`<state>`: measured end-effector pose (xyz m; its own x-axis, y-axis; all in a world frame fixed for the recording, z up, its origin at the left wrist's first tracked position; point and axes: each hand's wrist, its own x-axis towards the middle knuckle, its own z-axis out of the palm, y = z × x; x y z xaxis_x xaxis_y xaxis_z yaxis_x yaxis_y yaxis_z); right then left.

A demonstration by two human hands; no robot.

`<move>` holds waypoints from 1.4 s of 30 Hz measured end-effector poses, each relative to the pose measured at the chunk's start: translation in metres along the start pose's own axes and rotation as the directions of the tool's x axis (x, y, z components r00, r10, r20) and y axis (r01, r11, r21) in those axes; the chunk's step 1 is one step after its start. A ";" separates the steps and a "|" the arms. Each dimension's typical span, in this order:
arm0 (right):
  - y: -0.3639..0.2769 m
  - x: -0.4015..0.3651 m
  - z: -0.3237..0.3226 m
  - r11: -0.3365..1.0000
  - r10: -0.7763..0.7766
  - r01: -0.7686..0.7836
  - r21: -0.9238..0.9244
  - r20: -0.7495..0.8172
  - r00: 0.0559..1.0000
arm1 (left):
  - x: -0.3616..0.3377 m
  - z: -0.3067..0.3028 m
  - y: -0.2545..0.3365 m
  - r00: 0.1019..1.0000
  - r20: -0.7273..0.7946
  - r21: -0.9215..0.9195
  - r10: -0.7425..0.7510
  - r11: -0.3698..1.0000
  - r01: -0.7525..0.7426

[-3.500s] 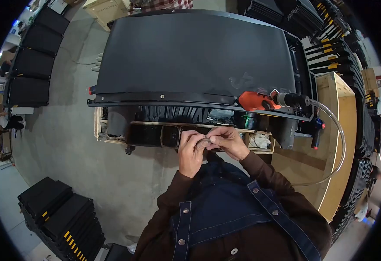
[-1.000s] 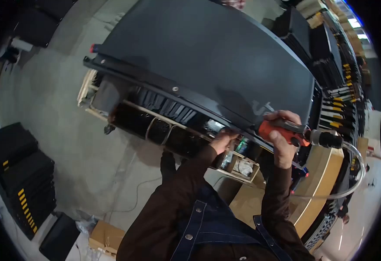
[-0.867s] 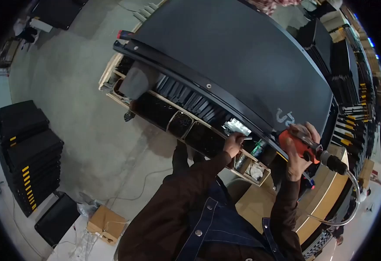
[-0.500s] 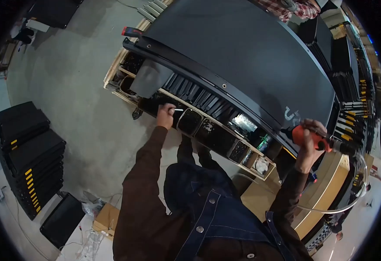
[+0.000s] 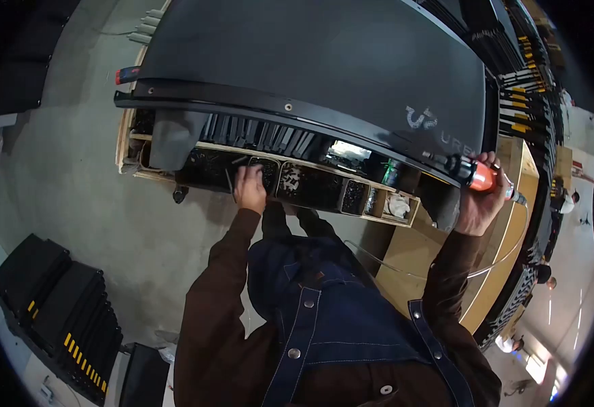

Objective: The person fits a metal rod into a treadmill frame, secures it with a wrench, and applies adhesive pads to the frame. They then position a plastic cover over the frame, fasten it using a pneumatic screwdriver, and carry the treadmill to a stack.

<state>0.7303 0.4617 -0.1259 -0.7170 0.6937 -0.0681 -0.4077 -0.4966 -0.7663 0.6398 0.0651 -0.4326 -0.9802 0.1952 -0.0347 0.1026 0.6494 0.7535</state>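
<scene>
My right hand (image 5: 481, 203) is wrapped round an orange and black air screwdriver (image 5: 481, 178), its bit pointing left over the edge of a large dark panel (image 5: 324, 54). A clear hose (image 5: 514, 234) runs from the tool's rear. My left hand (image 5: 251, 190) is over the bins at the panel's near side, fingers bent down at a bin of small dark parts (image 5: 264, 169). What those fingers hold, if anything, is hidden. A thin rod-like piece (image 5: 229, 180) shows just left of them. Beside this bin is one with light-coloured small pieces (image 5: 290, 180).
A wooden rack (image 5: 122, 146) holds the bins under the panel, with dark strips (image 5: 256, 134) standing in it. Stacked black panels (image 5: 59, 305) stand on the floor at lower left. A cardboard box (image 5: 412, 271) and more stacked parts (image 5: 524, 102) are at right.
My view has shifted, so the panel appears farther left and more level. The bright metal piece at my left hand's fingertips no longer shows there. The screwdriver stays in my right hand.
</scene>
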 end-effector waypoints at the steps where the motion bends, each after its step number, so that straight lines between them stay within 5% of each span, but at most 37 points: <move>1: -0.001 -0.016 -0.009 0.998 -0.009 0.004 -0.060 -0.082 0.997 | -0.008 0.012 0.008 0.987 0.159 -0.155 0.032 0.988 -0.007; 2: -0.001 -0.033 -0.020 0.993 -0.020 0.001 -0.116 -0.163 0.986 | -0.018 0.034 0.012 0.951 0.308 -0.172 0.032 0.985 0.022; 3: 0.003 -0.049 -0.036 0.991 0.006 -0.014 -0.131 -0.062 0.998 | -0.025 0.054 0.019 0.893 0.447 -0.181 0.038 0.982 0.049; 4: 0.006 -0.070 -0.042 0.972 -0.009 -0.025 -0.232 -0.143 0.990 | -0.029 0.070 0.038 0.848 0.522 -0.009 -0.087 0.994 0.107; 5: 0.010 -0.091 -0.044 0.943 -0.030 -0.046 -0.330 -0.221 0.975 | -0.032 0.084 0.053 0.793 0.569 0.167 -0.218 0.975 0.149; 9: 0.014 -0.156 -0.070 0.889 -0.028 -0.188 -0.417 -0.460 0.888 | -0.044 0.118 0.085 0.788 0.564 0.399 -0.248 0.917 0.003; 16: 0.021 -0.203 -0.098 0.878 -0.037 -0.271 -0.394 -0.621 0.783 | -0.047 0.141 0.057 0.780 0.625 0.229 -0.029 0.962 -0.148; 20: 0.026 -0.201 -0.094 0.881 -0.047 -0.263 -0.393 -0.627 0.778 | -0.035 0.150 -0.005 0.800 0.600 0.029 -0.002 0.999 -0.019; 22: 0.029 -0.197 -0.094 0.883 -0.052 -0.248 -0.398 -0.609 0.792 | -0.031 0.170 -0.056 0.707 0.703 -0.424 0.074 0.842 0.333; 23: 0.030 -0.194 -0.090 0.881 -0.042 -0.258 -0.396 -0.610 0.791 | -0.016 0.142 -0.030 0.533 0.843 -0.321 -0.063 0.738 0.594; 27: 0.037 -0.184 -0.082 0.888 0.001 -0.256 -0.381 -0.557 0.831 | 0.002 0.113 -0.013 0.404 0.900 -0.255 -0.163 0.553 0.793; 30: 0.042 -0.177 -0.077 0.895 0.035 -0.267 -0.358 -0.541 0.841 | 0.009 0.101 0.001 0.226 0.955 -0.159 -0.192 0.308 0.938; 31: 0.044 -0.175 -0.076 0.896 0.038 -0.266 -0.356 -0.536 0.843 | 0.008 0.101 0.003 0.231 0.953 -0.165 -0.194 0.309 0.937; 33: 0.047 -0.169 -0.076 0.876 0.060 -0.259 -0.406 -0.440 0.896 | 0.003 0.105 -0.002 0.384 0.913 -0.226 -0.137 0.613 0.757; 34: 0.048 -0.168 -0.075 0.878 0.063 -0.258 -0.403 -0.437 0.897 | 0.001 0.104 -0.006 0.396 0.912 -0.239 -0.106 0.647 0.724; 42: 0.056 -0.149 -0.042 0.924 0.058 -0.199 -0.326 -0.395 0.917 | 0.001 0.064 0.028 0.372 0.924 -0.309 -0.089 0.399 0.863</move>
<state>0.8380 0.3524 -0.1857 -0.4579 0.8133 -0.3590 -0.0498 -0.4266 -0.9031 0.6521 0.1307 -0.4540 -0.2173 0.6939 -0.6865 -0.8577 0.2000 0.4736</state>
